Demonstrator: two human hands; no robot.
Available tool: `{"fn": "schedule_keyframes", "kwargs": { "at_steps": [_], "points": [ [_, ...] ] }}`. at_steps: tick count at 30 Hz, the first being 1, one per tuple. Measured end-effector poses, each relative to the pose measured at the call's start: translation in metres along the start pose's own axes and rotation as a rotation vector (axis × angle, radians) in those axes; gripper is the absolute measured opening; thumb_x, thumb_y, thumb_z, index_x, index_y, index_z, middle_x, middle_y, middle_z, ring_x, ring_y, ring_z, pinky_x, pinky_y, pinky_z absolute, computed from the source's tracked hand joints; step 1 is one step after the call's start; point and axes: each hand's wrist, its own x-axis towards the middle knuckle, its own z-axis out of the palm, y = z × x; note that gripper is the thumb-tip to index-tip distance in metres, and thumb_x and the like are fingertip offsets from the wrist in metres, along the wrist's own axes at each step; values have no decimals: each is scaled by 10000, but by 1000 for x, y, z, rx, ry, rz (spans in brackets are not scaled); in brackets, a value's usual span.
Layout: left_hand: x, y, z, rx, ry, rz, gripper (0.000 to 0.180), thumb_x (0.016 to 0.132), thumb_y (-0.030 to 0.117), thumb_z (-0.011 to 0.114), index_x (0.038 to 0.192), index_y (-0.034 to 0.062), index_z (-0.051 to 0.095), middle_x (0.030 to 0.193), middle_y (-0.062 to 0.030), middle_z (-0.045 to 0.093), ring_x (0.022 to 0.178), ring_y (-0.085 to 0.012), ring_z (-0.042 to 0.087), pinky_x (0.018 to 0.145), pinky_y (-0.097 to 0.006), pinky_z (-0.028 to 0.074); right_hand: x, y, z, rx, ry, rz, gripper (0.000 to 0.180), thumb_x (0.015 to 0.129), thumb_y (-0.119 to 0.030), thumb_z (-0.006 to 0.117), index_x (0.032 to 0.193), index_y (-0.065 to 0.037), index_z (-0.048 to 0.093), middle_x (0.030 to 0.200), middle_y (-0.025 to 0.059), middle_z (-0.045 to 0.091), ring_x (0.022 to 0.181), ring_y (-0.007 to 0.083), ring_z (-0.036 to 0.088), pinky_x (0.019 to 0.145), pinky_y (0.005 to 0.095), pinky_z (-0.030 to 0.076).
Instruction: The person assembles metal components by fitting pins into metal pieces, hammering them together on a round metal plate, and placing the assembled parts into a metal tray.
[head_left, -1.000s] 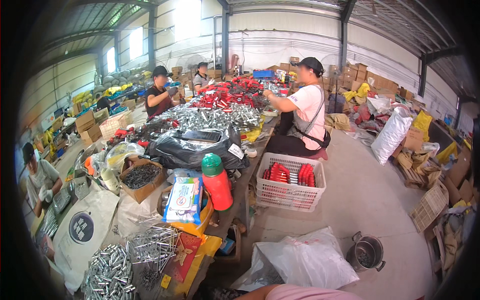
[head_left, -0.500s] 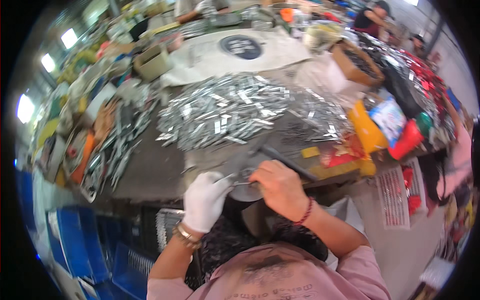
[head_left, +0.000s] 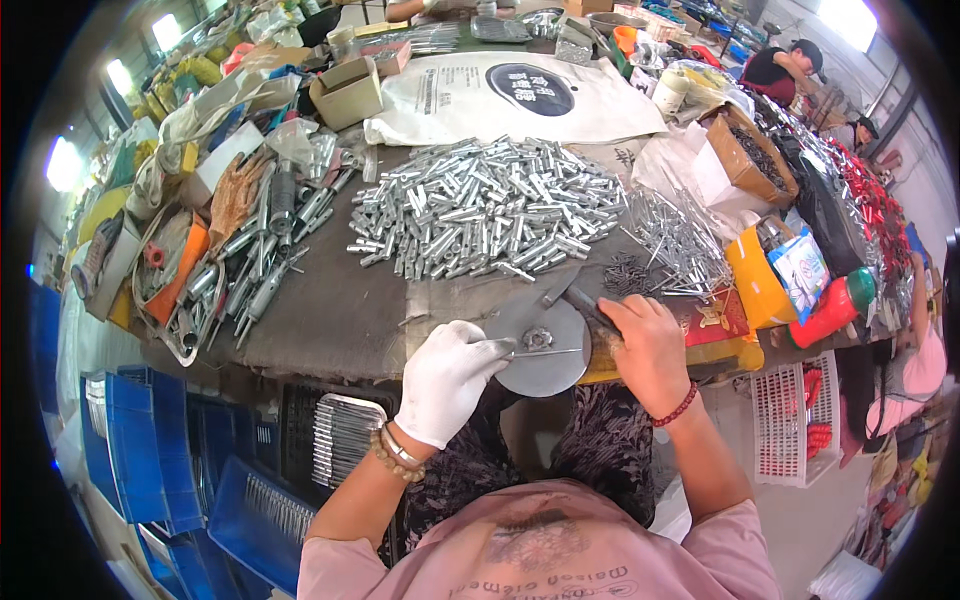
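Observation:
My left hand [head_left: 452,385], in a white glove, pinches one end of a thin metal rod [head_left: 548,352]. The rod lies across a round grey metal disc [head_left: 540,378] at the table's near edge, just below a rough metal lump [head_left: 537,338] in the disc's middle. My bare right hand [head_left: 645,350] is closed around the dark handle of a hammer [head_left: 590,306], whose head rests beyond the disc. Farther off is a wide pile of short silvery metal tubes [head_left: 490,212]. Thin metal rods [head_left: 678,240] lie to its right, beside a small heap of dark pieces [head_left: 627,273].
Tools [head_left: 270,250] and an orange glove [head_left: 237,193] crowd the left side. A red bottle [head_left: 830,312] and an open box [head_left: 752,160] stand right. Blue bins [head_left: 150,450] sit below left, a white basket [head_left: 780,425] below right. Other people are farther back.
My right hand has left the rod and moved right onto the hammer's handle. My left hand keeps the rod, which now lies over the disc. The view has shifted and sharpened.

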Motion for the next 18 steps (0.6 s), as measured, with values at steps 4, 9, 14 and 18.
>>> {"fn": "schedule_keyframes", "kwargs": {
  "at_steps": [4, 9, 14, 18],
  "points": [
    [-1, -4, 1, -30, -9, 16, 244, 821, 95, 829, 1061, 137, 817, 967, -72, 677, 937, -271, 662, 818, -384, 544, -3, -6, -5, 130, 96, 20, 531, 722, 92, 697, 1223, -78, 738, 1027, 110, 646, 992, 325, 649, 857, 449, 533],
    [-2, -10, -2, -132, -50, -35, 232, 819, 44, 822, 1044, 98, 802, 973, -86, 681, 943, -291, 667, 832, -390, 545, -13, -28, -23, 401, 22, 0, 619, 743, 120, 700, 1323, -95, 715, 1037, 132, 642, 944, 347, 682, 786, 421, 565],
    [-1, -10, -4, -142, -49, -48, 225, 809, 13, 827, 1023, 74, 789, 955, -91, 676, 933, -303, 666, 840, -389, 544, -14, -43, -34, 401, 51, -106, 657, 778, 127, 650, 1381, -131, 708, 1072, 126, 669, 880, 332, 689, 760, 408, 564],
    [0, -8, -4, -162, -53, -39, 183, 808, 42, 830, 978, 68, 767, 940, -92, 668, 923, -307, 662, 828, -400, 543, -18, -50, -33, 300, 104, -200, 642, 778, 90, 637, 1373, -139, 720, 1050, 92, 667, 855, 287, 691, 723, 392, 560]
  ]
}}
